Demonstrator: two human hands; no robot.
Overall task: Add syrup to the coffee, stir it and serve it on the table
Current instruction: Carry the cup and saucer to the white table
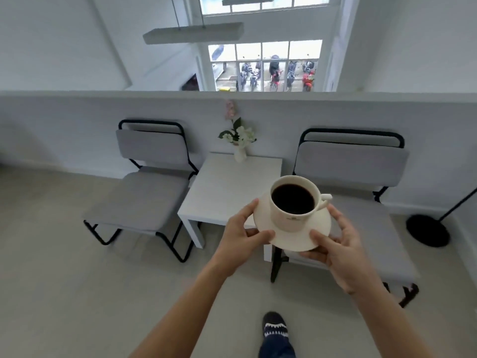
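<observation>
Both hands — left hand [238, 235], right hand [340, 250] — clamp the cream ceramic saucer [313, 235]; between them sits the black-coffee-filled cup [293, 202].

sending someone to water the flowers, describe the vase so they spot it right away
Find the small white table between the two grey chairs. At its far edge, against the wall, stands a small white vase; it alone holds white flowers and a pink sprig.
</observation>
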